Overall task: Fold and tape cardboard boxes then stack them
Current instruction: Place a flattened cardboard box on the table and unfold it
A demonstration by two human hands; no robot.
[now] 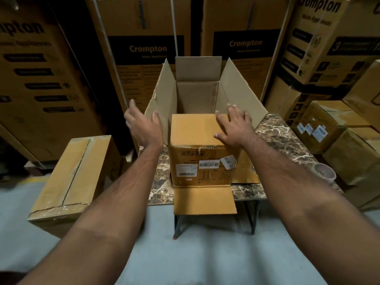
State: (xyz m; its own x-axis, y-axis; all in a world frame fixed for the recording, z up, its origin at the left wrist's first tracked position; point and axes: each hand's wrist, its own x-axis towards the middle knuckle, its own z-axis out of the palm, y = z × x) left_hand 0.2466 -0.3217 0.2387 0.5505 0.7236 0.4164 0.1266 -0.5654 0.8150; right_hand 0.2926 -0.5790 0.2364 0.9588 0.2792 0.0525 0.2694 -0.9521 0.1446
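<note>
— What have we got in the middle of the frame?

— We see an open cardboard box standing on a marble-patterned bench. Its near top flap is folded down flat over the opening, while the far flap and the two side flaps stand up. A bottom flap hangs loose over the near edge of the bench.

— And the hands?

— Our right hand lies flat on the folded flap, fingers spread and straight, pressing it down near its right edge. Our left hand is released, fingers loosely extended, grasping nothing. It sits just beside the left side flap, and the thumb looks to touch the flap's outer face, though we cannot tell for certain.

— Anything on the box itself?

— The near wall carries barcode stickers and a white label peeling at a tilt.

— What else is around?

— At lower left of the frame a second box stands on the grey floor, closed, with clear tape along its top seam. At the right edge of the bench we see a roll of tape lying flat. Tall printed cartons fill the top of the frame behind the bench, and more brown boxes are piled at the right.
</note>
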